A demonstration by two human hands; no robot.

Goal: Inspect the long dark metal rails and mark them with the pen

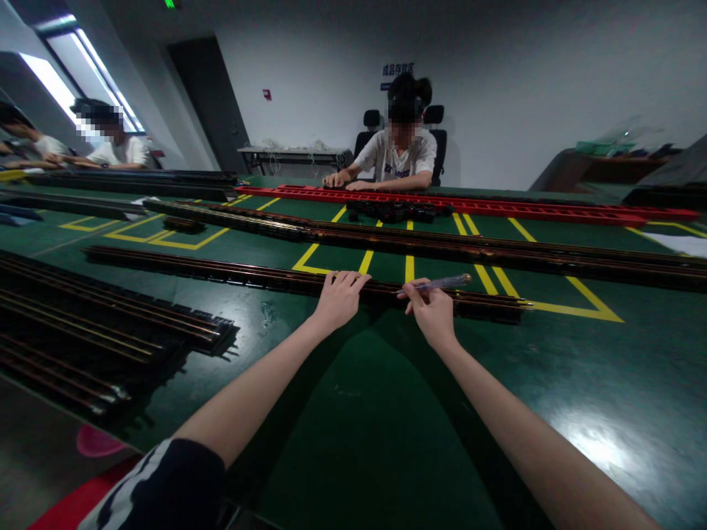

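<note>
A long, narrow black rail (pixel 265 278) with copper-coloured strips along it lies across the green table in front of me. My left hand (pixel 338 300) is on it near its middle, fingers bent over the far side and gripping it. Between the thumb and fingers of my right hand (pixel 434 313) is a slim clear pen (pixel 448 282), tilted, its gold-coloured end pointing right. The pen's other end is by the rail; whether it touches is hard to see. Under my hands, parts of the rail are hidden.
More black rails (pixel 82 316) lie at the left. Behind mine runs another long dark rail (pixel 387 239). Farther back are a red slotted frame (pixel 497 206) and a heap of small black parts (pixel 398 212). Yellow tape (pixel 409 250) marks the green table (pixel 353 442). A person (pixel 406 151) sits opposite.
</note>
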